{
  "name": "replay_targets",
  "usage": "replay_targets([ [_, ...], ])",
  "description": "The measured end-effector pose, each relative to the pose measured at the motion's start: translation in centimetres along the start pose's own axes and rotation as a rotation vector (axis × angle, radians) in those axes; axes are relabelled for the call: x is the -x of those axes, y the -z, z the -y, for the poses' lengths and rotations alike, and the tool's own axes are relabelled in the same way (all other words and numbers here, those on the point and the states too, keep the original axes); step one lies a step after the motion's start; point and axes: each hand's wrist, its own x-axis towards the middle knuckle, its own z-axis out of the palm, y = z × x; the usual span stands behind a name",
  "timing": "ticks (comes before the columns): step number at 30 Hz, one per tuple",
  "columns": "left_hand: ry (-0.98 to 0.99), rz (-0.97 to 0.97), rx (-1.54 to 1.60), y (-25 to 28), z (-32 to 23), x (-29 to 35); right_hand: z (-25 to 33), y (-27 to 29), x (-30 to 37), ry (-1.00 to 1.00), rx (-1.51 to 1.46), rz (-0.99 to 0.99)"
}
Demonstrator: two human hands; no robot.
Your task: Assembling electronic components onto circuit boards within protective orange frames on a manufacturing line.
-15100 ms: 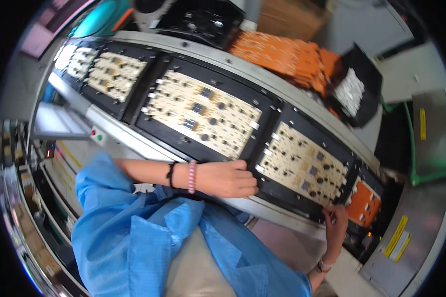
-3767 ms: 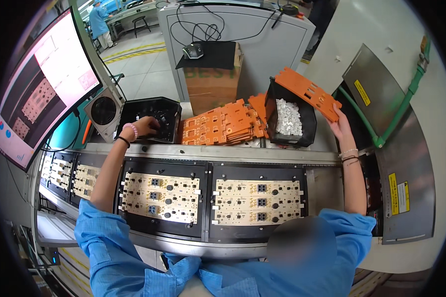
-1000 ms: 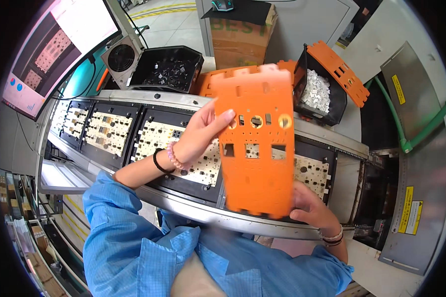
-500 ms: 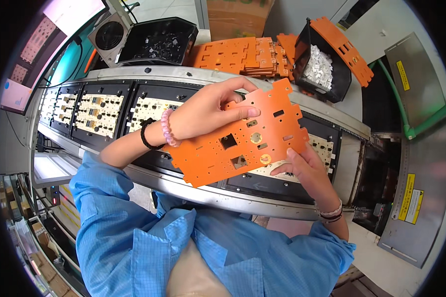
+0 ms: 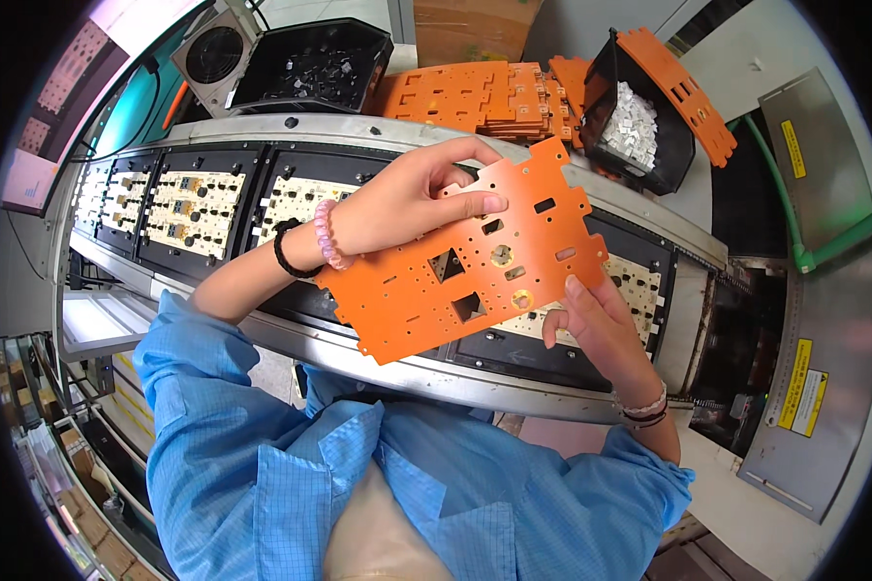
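Note:
Between my hands, tilted above the conveyor, is a flat orange panel (image 5: 407, 300) with notched edges, square cutouts and small holes. My left hand (image 5: 417, 208) grips its far edge, thumb on the upper face and fingers partly hidden behind. At the near right edge, my right hand (image 5: 603, 324) pinches the panel with the thumb on top; one fingertip curls out below. Underneath lies a cream circuit board (image 5: 638, 290) with dark parts, set in a black carrier (image 5: 543, 363) and partly covered by the panel and my right hand.
More populated boards (image 5: 192, 213) sit in black carriers along the line to the left. Beyond the rail stand a black bin (image 5: 310, 63) of small dark parts, stacked orange panels (image 5: 446, 97), and a black bin (image 5: 673, 160) of white pieces. A green pipe (image 5: 843, 232) is at right.
The orange panel has shifted and tilted slightly, still held by both hands. My right hand's lower fingers have curled in. The background sits slightly differently in view.

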Motion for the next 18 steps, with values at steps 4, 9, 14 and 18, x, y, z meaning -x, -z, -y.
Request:
replay_targets([
  [4,0.031,-0.061,0.023,1.6,-0.1,1.6,2.0,1.2,0.6,0.099,0.247,-0.047],
  [9,0.109,-0.162,0.0,5.4,0.6,4.7,1.7,17.8,5.3,0.296,0.68,-0.766],
  [14,0.09,-0.191,-0.035,9.0,2.6,8.0,-4.5,23.2,7.9,-0.006,0.271,-0.846],
  [18,0.146,-0.228,-0.041,10.6,3.0,10.1,-4.1,16.5,5.2,-0.054,-0.12,-0.611],
])
